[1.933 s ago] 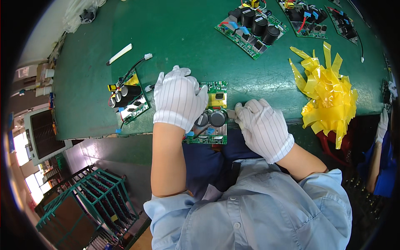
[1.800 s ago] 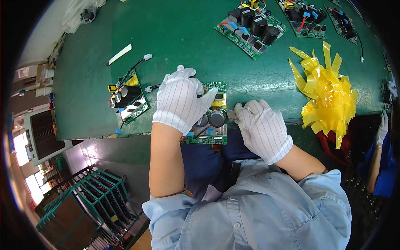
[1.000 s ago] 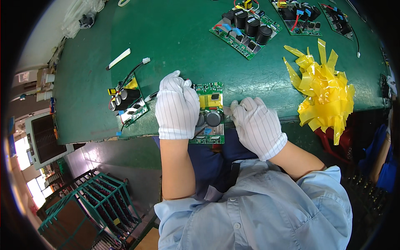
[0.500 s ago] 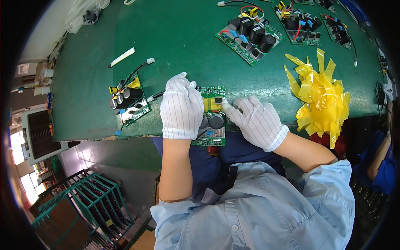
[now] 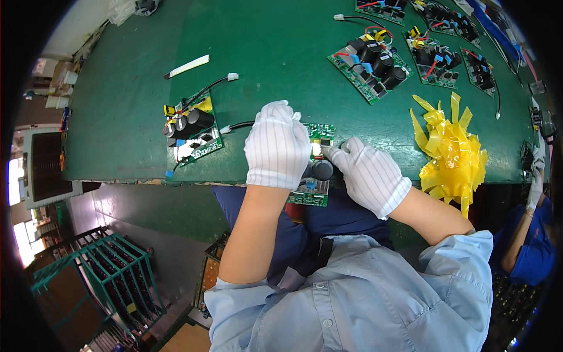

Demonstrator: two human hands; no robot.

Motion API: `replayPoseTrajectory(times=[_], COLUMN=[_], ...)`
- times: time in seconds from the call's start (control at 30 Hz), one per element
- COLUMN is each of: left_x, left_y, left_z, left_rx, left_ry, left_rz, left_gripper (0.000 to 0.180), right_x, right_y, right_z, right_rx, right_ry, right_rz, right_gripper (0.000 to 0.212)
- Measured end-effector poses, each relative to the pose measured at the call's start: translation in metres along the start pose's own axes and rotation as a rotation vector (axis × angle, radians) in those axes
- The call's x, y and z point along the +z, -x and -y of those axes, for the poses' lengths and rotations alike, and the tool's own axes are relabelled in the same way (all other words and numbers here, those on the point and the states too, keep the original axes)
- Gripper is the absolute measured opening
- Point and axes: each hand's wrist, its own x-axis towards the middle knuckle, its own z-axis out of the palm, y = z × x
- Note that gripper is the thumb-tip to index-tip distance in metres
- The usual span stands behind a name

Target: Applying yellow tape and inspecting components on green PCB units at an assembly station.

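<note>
A green circuit board (image 5: 309,198) with round black capacitors and a bright patch of yellow tape lies at the table's front edge, its near end jutting past the edge. My left hand (image 5: 277,146), in a white striped glove, is closed over the board's left side. Its curled fingers hide whatever they grip. From the right, my gloved right hand (image 5: 372,176) has its fingers bent in, the tips closed at the board's right edge beside the tape. A black cable with a white connector (image 5: 226,129) comes out left of my left hand.
Another circuit board (image 5: 196,132) lies to the left, below a white-handled tool (image 5: 189,66). Several boards, one a large capacitor board (image 5: 372,64), fill the far right. Crumpled yellow tape strips (image 5: 451,155) hang over the front edge. A co-worker's gloved hand (image 5: 536,176) is at far right.
The view has shifted, so the table things appear farther right. My left hand has turned slightly and covers more of the board's tape; my right hand stays at the board's edge.
</note>
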Motion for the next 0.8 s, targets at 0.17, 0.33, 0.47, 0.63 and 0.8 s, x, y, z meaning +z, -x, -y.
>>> replayPoseTrajectory(times=[0.17, 0.33, 0.47, 0.63, 0.8], left_x=[-0.004, -0.006, -0.004, -0.004, -0.003], left_y=[-0.001, -0.003, -0.002, -0.004, -0.002], left_z=[-0.003, -0.005, -0.004, -0.004, -0.002], left_rx=[-0.105, -0.178, -0.192, -0.203, -0.247], left_ry=[0.028, 0.025, 0.041, 0.076, 0.074], left_rz=[0.056, 0.091, 0.151, 0.144, 0.073], left_gripper=[0.013, 0.014, 0.023, 0.023, 0.018], right_x=[-0.007, -0.011, -0.018, -0.033, -0.045], right_y=[-0.002, -0.004, -0.01, -0.022, -0.035], right_z=[0.01, 0.012, 0.016, 0.021, 0.024], right_rx=[0.024, -0.007, 0.011, 0.01, -0.078], right_ry=[0.036, 0.063, 0.069, 0.043, 0.045], right_rz=[-0.025, -0.044, 0.002, 0.057, 0.103], right_gripper=[0.04, 0.035, 0.038, 0.022, 0.026])
